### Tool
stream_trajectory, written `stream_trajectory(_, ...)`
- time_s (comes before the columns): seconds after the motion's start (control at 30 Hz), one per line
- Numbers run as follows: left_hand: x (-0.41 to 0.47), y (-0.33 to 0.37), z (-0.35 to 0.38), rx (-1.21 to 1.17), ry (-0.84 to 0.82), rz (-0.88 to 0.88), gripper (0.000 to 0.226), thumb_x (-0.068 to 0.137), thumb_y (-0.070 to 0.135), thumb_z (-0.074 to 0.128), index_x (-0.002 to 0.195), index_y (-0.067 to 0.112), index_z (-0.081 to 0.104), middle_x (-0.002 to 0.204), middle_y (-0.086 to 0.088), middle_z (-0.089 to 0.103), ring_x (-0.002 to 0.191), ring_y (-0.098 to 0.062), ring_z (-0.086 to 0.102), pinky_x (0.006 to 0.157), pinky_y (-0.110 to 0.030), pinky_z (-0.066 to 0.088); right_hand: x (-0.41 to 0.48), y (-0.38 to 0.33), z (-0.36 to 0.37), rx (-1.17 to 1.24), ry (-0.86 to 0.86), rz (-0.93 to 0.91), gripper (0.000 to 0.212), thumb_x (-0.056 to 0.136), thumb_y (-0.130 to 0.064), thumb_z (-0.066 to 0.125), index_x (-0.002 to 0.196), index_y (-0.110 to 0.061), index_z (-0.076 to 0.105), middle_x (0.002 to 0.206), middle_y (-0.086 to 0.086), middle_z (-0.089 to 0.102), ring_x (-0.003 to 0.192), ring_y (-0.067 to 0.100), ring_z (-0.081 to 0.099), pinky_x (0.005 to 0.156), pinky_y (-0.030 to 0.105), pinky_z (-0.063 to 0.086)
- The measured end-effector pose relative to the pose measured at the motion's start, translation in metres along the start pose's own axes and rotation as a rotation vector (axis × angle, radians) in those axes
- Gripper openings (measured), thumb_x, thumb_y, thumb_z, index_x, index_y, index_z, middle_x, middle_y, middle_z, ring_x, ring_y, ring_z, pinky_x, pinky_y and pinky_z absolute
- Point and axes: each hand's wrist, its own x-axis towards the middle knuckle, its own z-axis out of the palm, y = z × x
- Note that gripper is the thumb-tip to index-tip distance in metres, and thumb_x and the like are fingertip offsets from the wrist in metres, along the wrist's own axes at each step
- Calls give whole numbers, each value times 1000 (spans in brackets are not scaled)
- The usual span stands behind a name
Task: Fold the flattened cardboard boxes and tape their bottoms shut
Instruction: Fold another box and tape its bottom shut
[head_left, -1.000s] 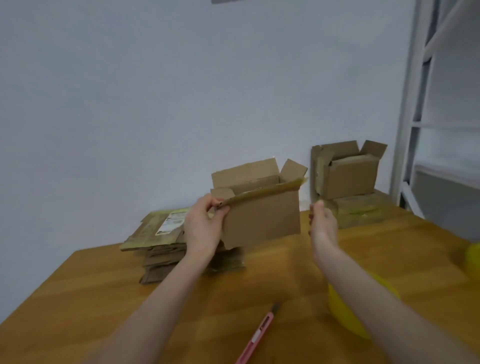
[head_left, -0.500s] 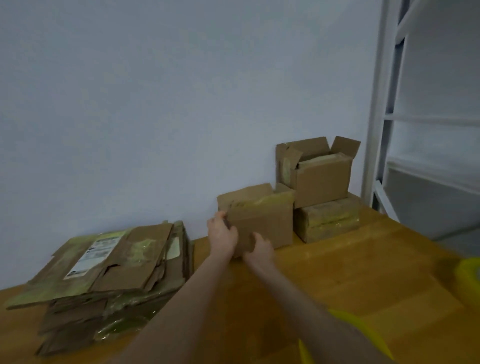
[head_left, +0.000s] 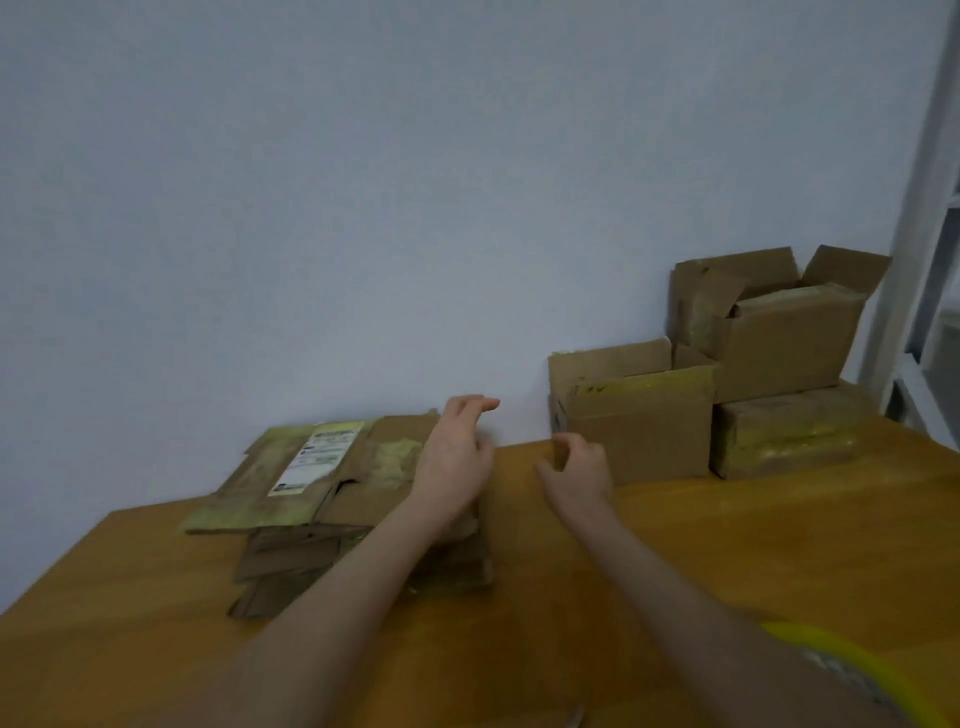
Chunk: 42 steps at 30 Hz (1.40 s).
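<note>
A folded brown cardboard box (head_left: 641, 426) stands upright against the wall at the back of the wooden table (head_left: 727, 545), its top flaps open. To its left lies a stack of flattened boxes (head_left: 322, 483); the top one bears a white label. My left hand (head_left: 457, 452) hovers over the right end of that stack with relaxed fingers, holding nothing. My right hand (head_left: 579, 470) floats just left of the folded box, fingers loosely curled, apart from it and empty.
Two more boxes are stacked at the back right: an open one (head_left: 779, 332) on top of a closed one (head_left: 784, 439). A white shelf frame (head_left: 919, 234) rises at the right. A yellow roll (head_left: 852, 670) sits by my right forearm.
Both hands set the folded box down by the wall, then let go. They have drawn back leftward; my left hand now hovers over the flattened stack.
</note>
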Motion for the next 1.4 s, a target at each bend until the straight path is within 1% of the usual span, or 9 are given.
stream_trajectory(0.13, -23, -61, -70, 158, 145, -118, 44, 89, 8, 51, 132, 17, 50, 136, -2, 45, 118, -19, 50, 95, -31, 40, -18, -48, 32, 88, -134, -121, 43, 91, -23, 57, 132, -12, 48, 120, 4, 55, 103, 17, 54, 83, 28, 49)
stream_trajectory(0.27, -61, -135, -118, 284, 177, -464, 46, 94, 29, 48, 138, 15, 44, 138, -9, 46, 126, -27, 43, 100, -41, 39, -21, -80, 67, 158, -274, 19, 57, 78, -37, 71, 123, -10, 50, 119, 7, 57, 107, 24, 56, 89, 38, 49)
stream_trajectory(0.4, -86, -183, -133, 59, 33, -690, 61, 95, 49, 43, 143, 12, 36, 144, -13, 43, 131, -31, 40, 105, -44, 35, -16, -99, 84, 82, -202, 25, 40, 77, -32, 73, 111, -16, 59, 109, 3, 64, 93, 19, 59, 80, 34, 53)
stream_trajectory(0.57, -91, -187, -132, -240, 99, -642, 49, 94, 41, 52, 134, 13, 48, 131, -6, 55, 117, -21, 52, 96, -34, 43, -16, -126, 93, 338, -185, 96, 69, 76, -19, 73, 136, -14, 41, 121, 5, 56, 102, 24, 58, 85, 39, 53)
stream_trajectory(0.73, -96, -186, -143, -239, 260, -673, 60, 91, 41, 57, 140, 10, 40, 139, -11, 47, 125, -26, 45, 102, -40, 38, -31, -142, 91, 738, -373, 223, 43, 87, 0, 59, 129, -8, 51, 92, 4, 64, 80, 18, 63, 63, 32, 57)
stream_trajectory(0.9, -108, -177, -200, -248, 481, -635, 84, 83, 47, 64, 149, 16, 22, 150, -9, 31, 135, -26, 34, 109, -46, 34, -49, -129, 60, 882, -448, 125, 41, 89, 2, 55, 127, -11, 53, 111, 9, 67, 85, 17, 68, 61, 23, 54)
stream_trajectory(1.13, -175, -104, -224, -607, 425, -480, 79, 68, 40, 79, 135, 29, 38, 119, 10, 58, 109, -11, 58, 77, -22, 48, -124, -93, 17, 651, -549, -104, 53, 77, -8, 70, 124, -24, 52, 113, 3, 66, 98, 20, 65, 75, 32, 53)
stream_trajectory(1.3, -242, -87, -214, -641, 312, -434, 108, 44, 51, 83, 137, 30, 34, 127, 8, 58, 115, -11, 58, 92, -38, 52, -182, -70, 7, 574, -420, -180, 48, 79, -12, 70, 119, -27, 48, 106, -6, 64, 95, 12, 62, 69, 25, 53)
stream_trajectory(1.4, -274, -81, -209, -704, 317, -459, 113, 30, 56, 88, 128, 30, 38, 121, 8, 58, 107, -3, 60, 80, -25, 55, -206, -56, 11, 444, -414, -226, 50, 77, -17, 71, 116, -28, 43, 107, -10, 58, 100, 10, 56, 75, 19, 48)
